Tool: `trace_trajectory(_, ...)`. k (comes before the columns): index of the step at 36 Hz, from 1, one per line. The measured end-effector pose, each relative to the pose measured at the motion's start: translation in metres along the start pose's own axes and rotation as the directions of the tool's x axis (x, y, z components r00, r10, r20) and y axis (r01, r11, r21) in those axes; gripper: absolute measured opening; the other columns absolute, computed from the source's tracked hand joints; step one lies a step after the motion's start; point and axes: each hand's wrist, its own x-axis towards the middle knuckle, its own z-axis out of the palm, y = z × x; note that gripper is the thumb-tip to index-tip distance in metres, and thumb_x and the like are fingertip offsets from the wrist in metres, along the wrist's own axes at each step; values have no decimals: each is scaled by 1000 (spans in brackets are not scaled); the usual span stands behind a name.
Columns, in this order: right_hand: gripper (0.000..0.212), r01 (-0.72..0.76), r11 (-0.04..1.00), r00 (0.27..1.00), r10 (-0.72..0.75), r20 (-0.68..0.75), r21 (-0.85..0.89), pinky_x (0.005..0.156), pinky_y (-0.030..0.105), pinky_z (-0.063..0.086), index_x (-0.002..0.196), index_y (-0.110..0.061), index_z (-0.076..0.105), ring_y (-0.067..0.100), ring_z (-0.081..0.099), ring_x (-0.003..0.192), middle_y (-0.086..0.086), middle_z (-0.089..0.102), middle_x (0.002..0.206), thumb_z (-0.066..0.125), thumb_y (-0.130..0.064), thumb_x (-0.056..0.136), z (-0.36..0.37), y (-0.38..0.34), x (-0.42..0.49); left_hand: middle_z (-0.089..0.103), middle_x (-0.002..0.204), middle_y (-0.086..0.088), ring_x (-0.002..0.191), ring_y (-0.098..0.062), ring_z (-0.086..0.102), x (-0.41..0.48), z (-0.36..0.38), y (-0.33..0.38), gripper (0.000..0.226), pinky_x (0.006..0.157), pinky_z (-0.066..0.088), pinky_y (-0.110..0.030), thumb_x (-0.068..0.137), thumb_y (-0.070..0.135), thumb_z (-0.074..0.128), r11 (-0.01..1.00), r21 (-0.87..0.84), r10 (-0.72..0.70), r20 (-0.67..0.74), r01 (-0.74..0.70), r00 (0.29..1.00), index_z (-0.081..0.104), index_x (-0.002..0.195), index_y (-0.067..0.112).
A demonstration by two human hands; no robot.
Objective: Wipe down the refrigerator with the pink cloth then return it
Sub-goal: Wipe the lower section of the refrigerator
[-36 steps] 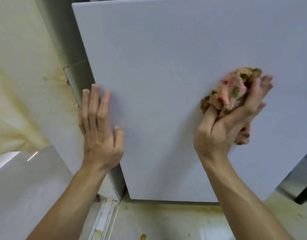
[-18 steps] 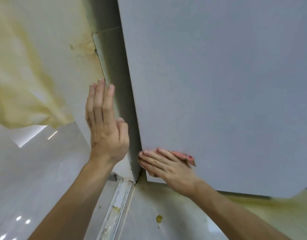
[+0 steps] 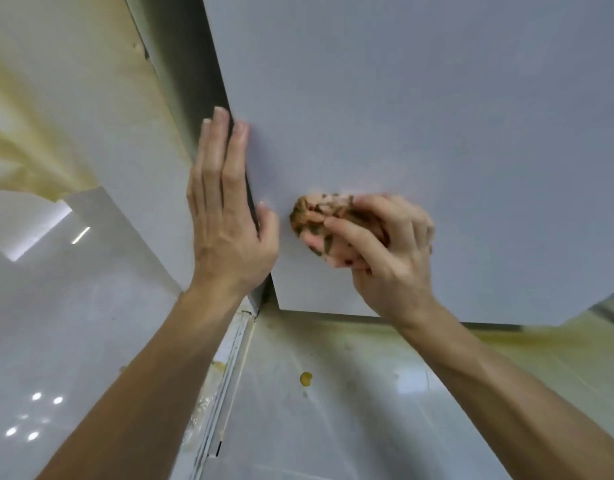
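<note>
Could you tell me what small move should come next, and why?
Probably sweep the pink cloth rightward across the refrigerator door: the right hand presses it near the lower left corner, while the left hand braces the edge.

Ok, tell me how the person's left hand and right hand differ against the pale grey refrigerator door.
The left hand has straight fingers; the right hand has curled fingers. The left hand holds nothing; the right hand grips the bunched pink patterned cloth. The left hand lies along the left edge of the pale grey refrigerator door; the right hand is on its front face. Both are bare and low on the door.
</note>
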Motion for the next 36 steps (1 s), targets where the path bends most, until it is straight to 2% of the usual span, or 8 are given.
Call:
trace_trajectory(5, 21, -27, 1000, 998, 27, -49, -10, 73, 37, 45, 109, -13, 83, 24, 51, 85, 5, 53, 108, 67, -2, 100, 17, -14, -1, 21, 166, -27, 158, -43, 19, 1, 5, -1, 85, 131, 13, -41, 78, -11, 64, 1000, -20, -1, -11, 1, 1000, 28, 156, -11)
trace_trajectory(9, 28, 29, 985, 978, -64, 198, 171, 63, 38, 47, 100, -8, 81, 24, 54, 85, 7, 70, 96, 56, -16, 110, 50, -35, -55, 23, 164, -29, 156, -44, 23, -3, 13, 0, 81, 129, 20, -51, 79, -16, 61, 999, -41, 9, -29, -10, 1000, 29, 154, -13)
trace_trajectory(13, 25, 72, 975, 843, -173, 510, 212, 65, 40, 48, 89, -10, 75, 22, 48, 90, 3, 65, 92, 58, -17, 106, 71, -27, -142, 22, 163, -29, 155, -43, 23, -6, 19, -1, 79, 130, 19, -49, 81, -18, 58, 997, -78, 5, -37, -8, 999, 26, 154, -13)
trace_trajectory(18, 21, -9, 989, 817, -77, 571, 146, 67, 39, 47, 98, -13, 75, 24, 55, 87, 2, 62, 95, 55, -16, 106, 40, -8, -157, 20, 159, -38, 153, -53, 22, -9, 16, 3, 80, 128, 21, -57, 76, -19, 62, 997, -76, 19, -54, -23, 998, 30, 150, -17)
trace_trajectory(25, 26, -248, 968, 935, 231, 270, 28, 65, 40, 52, 106, -12, 82, 30, 58, 77, 10, 65, 93, 62, -28, 107, -19, 12, -95, 22, 161, -32, 153, -52, 18, -36, 33, 7, 85, 127, 19, -62, 80, 2, 72, 992, 61, 110, 46, -112, 993, 30, 154, -4)
trace_trajectory(27, 15, -256, 966, 954, 247, 171, 30, 71, 39, 51, 110, -11, 82, 28, 56, 85, 6, 58, 106, 70, -11, 100, -35, 15, -66, 21, 163, -31, 154, -49, 15, -41, 37, 8, 87, 129, 15, -58, 83, 8, 73, 989, 87, 108, 85, -116, 990, 28, 157, 1)
trace_trajectory(31, 76, -357, 934, 933, 358, -28, 35, 80, 44, 56, 122, -9, 76, 30, 57, 99, 1, 48, 119, 86, 13, 50, -52, 20, -2, 21, 163, -34, 154, -50, 14, -41, 41, 12, 87, 129, 15, -60, 85, 10, 72, 990, 87, 102, 97, -110, 990, 26, 158, 0)
trace_trajectory(36, 48, -346, 937, 919, 348, -184, 42, 84, 40, 55, 120, -10, 77, 31, 61, 97, 10, 64, 113, 80, 11, 77, -38, 10, 13, 16, 164, -30, 154, -52, 13, -39, 43, 12, 87, 129, 14, -59, 84, 5, 70, 990, 80, 106, 78, -112, 991, 25, 158, 0)
